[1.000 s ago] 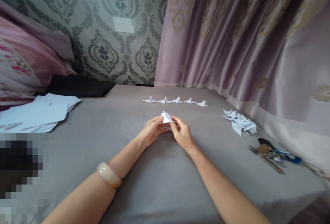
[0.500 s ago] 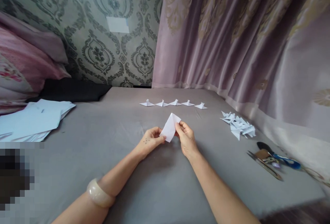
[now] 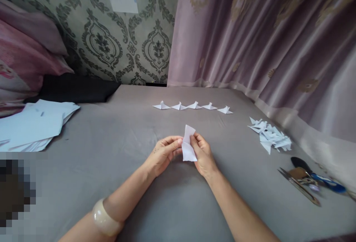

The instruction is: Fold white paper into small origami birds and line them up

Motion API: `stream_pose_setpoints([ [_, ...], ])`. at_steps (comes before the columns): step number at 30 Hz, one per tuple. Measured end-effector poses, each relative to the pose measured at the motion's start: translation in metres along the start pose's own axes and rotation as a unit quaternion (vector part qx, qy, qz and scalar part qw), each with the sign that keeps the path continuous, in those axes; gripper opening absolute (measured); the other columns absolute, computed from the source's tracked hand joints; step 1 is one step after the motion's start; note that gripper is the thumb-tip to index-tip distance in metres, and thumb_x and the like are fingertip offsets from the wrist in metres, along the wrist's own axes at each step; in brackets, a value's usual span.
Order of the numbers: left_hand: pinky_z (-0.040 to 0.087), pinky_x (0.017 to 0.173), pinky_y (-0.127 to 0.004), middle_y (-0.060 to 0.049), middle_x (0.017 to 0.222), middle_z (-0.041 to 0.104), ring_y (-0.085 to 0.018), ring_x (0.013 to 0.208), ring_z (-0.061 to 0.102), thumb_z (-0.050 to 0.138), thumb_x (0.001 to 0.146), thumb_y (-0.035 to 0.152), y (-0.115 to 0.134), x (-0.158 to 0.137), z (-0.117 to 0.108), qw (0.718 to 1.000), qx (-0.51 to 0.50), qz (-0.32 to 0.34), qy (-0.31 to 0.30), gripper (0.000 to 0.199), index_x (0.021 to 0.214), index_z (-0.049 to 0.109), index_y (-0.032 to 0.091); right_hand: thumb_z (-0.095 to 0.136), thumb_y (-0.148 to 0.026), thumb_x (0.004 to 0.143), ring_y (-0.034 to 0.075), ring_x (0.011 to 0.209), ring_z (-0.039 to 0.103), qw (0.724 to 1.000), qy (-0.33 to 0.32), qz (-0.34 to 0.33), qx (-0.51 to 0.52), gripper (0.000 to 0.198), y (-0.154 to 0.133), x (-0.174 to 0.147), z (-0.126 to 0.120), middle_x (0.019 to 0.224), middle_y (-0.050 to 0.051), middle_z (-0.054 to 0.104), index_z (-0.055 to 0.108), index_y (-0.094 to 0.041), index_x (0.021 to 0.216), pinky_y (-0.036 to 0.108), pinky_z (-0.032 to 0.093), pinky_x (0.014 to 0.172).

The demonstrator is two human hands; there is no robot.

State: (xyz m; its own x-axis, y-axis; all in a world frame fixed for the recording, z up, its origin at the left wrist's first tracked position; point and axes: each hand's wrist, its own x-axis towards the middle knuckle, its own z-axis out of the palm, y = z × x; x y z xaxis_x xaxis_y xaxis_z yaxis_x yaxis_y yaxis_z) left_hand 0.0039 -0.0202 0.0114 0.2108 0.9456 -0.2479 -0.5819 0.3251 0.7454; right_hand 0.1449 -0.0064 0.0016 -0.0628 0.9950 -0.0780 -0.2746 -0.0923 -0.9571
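A small white piece of folded paper (image 3: 189,152) is held up between both hands, over the middle of the grey cloth surface (image 3: 116,130). A crease runs across it at about mid-height. My left hand (image 3: 166,153) pinches its left edge with thumb and fingertips. On the other side, my right hand (image 3: 204,152) grips the right edge, thumb in front and fingers mostly hidden behind. Beyond the hands, several folded white paper figures (image 3: 195,105) stand in a row.
To the right lies a heap of folded white paper pieces (image 3: 274,137). Nearer are a pointed metal tool (image 3: 302,188) and a blue-handled tool (image 3: 330,183). White sheets (image 3: 36,123) are stacked at left, by a black cloth (image 3: 75,89). A curtain (image 3: 250,41) borders the right side.
The paper has turned in my hands, from a pointed diamond-like shape to a narrower upright strip with a crease across it. My left hand's grip has moved up its edge. The camera view has shifted slightly.
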Motion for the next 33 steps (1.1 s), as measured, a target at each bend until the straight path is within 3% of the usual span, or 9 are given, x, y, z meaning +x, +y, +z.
stream_pose_setpoints([
  [8, 0.050, 0.073, -0.026, -0.006, 0.085, 0.072, -0.013, 0.073, 0.064, 0.079, 0.070, 0.027, 0.001, 0.000, 0.002, 0.998, 0.039, 0.023, 0.038, 0.022, 0.086, 0.072, 0.014, 0.066, -0.050, 0.078, 0.016, 0.071, 0.064, 0.999, -0.007, 0.031, 0.016, 0.041, -0.001, 0.001, 0.000, 0.085, 0.003, 0.070, 0.059, -0.019, 0.105, 0.026, 0.050, 0.063],
  [11, 0.048, 0.070, -0.025, -0.005, 0.085, 0.072, -0.015, 0.073, 0.065, 0.076, 0.066, 0.021, 0.001, -0.001, 0.003, 0.992, 0.097, 0.050, 0.062, 0.025, 0.089, 0.070, 0.015, 0.062, -0.049, 0.082, 0.016, 0.069, 0.063, 0.998, 0.006, -0.004, -0.065, 0.043, 0.006, 0.002, -0.003, 0.084, 0.002, 0.068, 0.054, -0.020, 0.113, 0.025, 0.048, 0.059],
  [14, 0.048, 0.069, -0.027, -0.006, 0.087, 0.072, -0.017, 0.074, 0.065, 0.077, 0.065, 0.024, 0.001, -0.001, 0.004, 0.991, 0.124, 0.044, 0.040, 0.031, 0.093, 0.068, 0.016, 0.065, -0.046, 0.080, 0.015, 0.069, 0.062, 0.991, 0.018, -0.044, -0.123, 0.050, 0.009, 0.002, -0.003, 0.090, 0.003, 0.067, 0.047, -0.022, 0.120, 0.026, 0.049, 0.061],
  [17, 0.048, 0.066, -0.028, -0.006, 0.086, 0.071, -0.019, 0.073, 0.064, 0.079, 0.066, 0.034, 0.001, -0.003, 0.003, 0.986, 0.152, 0.047, 0.040, 0.033, 0.090, 0.066, 0.016, 0.071, -0.043, 0.074, 0.017, 0.080, 0.062, 0.973, 0.061, -0.099, -0.197, 0.045, 0.005, 0.001, -0.003, 0.105, 0.008, 0.064, 0.056, -0.022, 0.110, 0.029, 0.051, 0.068],
  [20, 0.044, 0.062, -0.025, -0.003, 0.077, 0.068, -0.018, 0.071, 0.062, 0.078, 0.067, 0.036, 0.000, -0.004, 0.002, 0.971, 0.212, 0.089, 0.065, 0.028, 0.080, 0.064, 0.016, 0.057, -0.050, 0.084, 0.018, 0.080, 0.063, 0.969, 0.022, -0.080, -0.231, 0.033, -0.004, -0.005, -0.001, 0.094, 0.008, 0.067, 0.065, -0.020, 0.094, 0.029, 0.051, 0.069],
  [23, 0.040, 0.057, -0.023, 0.000, 0.068, 0.063, -0.015, 0.063, 0.057, 0.073, 0.071, 0.034, 0.000, -0.005, 0.000, 0.949, 0.276, 0.125, 0.085, 0.023, 0.072, 0.058, 0.017, 0.056, -0.051, 0.085, 0.019, 0.083, 0.065, 0.978, -0.041, -0.032, -0.200, 0.039, -0.008, -0.011, 0.002, 0.097, 0.008, 0.070, 0.064, -0.019, 0.105, 0.030, 0.053, 0.070],
  [26, 0.037, 0.055, -0.022, 0.002, 0.066, 0.061, -0.013, 0.060, 0.053, 0.070, 0.072, 0.028, 0.003, -0.004, -0.004, 0.919, 0.338, 0.155, 0.129, 0.018, 0.071, 0.056, 0.018, 0.070, -0.042, 0.075, 0.021, 0.088, 0.066, 0.978, -0.027, -0.040, -0.202, 0.041, -0.002, -0.011, 0.004, 0.103, 0.009, 0.070, 0.061, -0.019, 0.109, 0.032, 0.054, 0.076],
  [28, 0.037, 0.056, -0.022, 0.002, 0.067, 0.061, -0.014, 0.062, 0.054, 0.071, 0.070, 0.024, 0.007, -0.003, -0.008, 0.906, 0.347, 0.171, 0.169, 0.016, 0.073, 0.057, 0.018, 0.067, -0.039, 0.077, 0.021, 0.086, 0.068, 0.980, -0.010, -0.035, -0.194, 0.033, 0.005, -0.006, 0.002, 0.095, 0.008, 0.072, 0.063, -0.018, 0.102, 0.033, 0.054, 0.077],
  [33, 0.046, 0.061, -0.026, -0.004, 0.083, 0.067, -0.018, 0.070, 0.062, 0.073, 0.066, 0.023, 0.017, 0.006, -0.019, 0.949, 0.225, 0.119, 0.186, 0.033, 0.094, 0.057, 0.016, 0.065, -0.037, 0.077, 0.019, 0.069, 0.066, 0.979, 0.010, 0.004, -0.204, 0.037, 0.019, 0.009, -0.008, 0.083, 0.005, 0.072, 0.055, -0.019, 0.107, 0.030, 0.055, 0.058],
])
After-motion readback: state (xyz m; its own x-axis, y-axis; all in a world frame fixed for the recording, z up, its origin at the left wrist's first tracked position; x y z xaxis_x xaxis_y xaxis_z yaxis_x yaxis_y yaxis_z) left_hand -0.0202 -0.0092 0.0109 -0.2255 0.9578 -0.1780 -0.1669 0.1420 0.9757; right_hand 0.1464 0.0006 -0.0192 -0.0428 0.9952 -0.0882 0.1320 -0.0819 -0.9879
